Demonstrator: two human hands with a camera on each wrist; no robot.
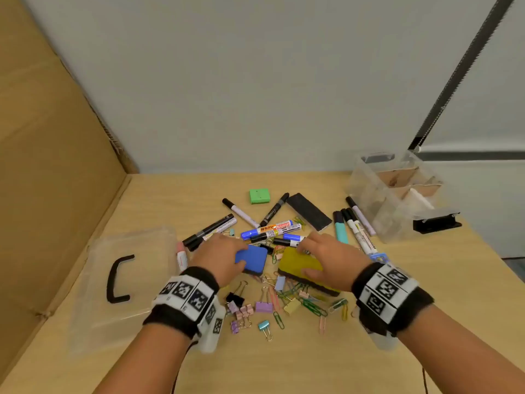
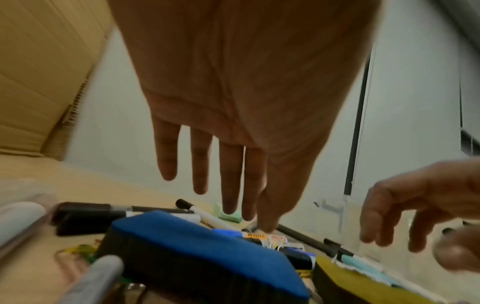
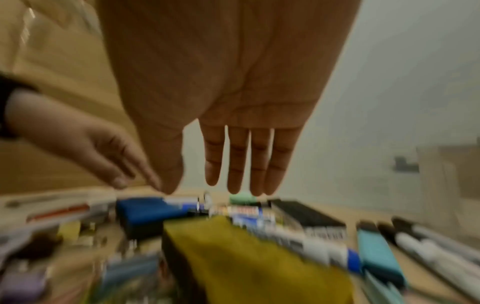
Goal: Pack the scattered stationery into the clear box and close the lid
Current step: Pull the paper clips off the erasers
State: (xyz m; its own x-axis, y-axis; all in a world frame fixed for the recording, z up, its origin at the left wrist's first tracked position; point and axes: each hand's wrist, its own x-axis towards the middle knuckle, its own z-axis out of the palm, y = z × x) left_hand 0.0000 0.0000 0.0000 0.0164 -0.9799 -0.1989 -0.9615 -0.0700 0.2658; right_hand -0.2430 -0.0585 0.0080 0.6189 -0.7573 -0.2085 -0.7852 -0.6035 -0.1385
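My left hand (image 1: 233,255) hovers with straight fingers (image 2: 228,185) just over a blue eraser (image 1: 254,260) (image 2: 207,246) at the table's middle. Beside it, my right hand (image 1: 312,260) reaches flat-fingered (image 3: 236,164) over a yellow eraser (image 1: 295,261) (image 3: 246,257). Neither hand holds anything. Several markers (image 1: 270,228), a black eraser (image 1: 309,211), a green block (image 1: 259,196) and a teal highlighter (image 1: 341,228) lie scattered behind the hands. Binder clips and paper clips (image 1: 284,302) lie in front. The clear box (image 1: 369,191) stands lidless at the back right.
The clear lid (image 1: 127,294) with a black handle (image 1: 116,277) lies flat at the left. A cardboard wall (image 1: 56,166) borders the table's left side. A black latch (image 1: 436,224) hangs off the box. Cardboard dividers sit inside the box.
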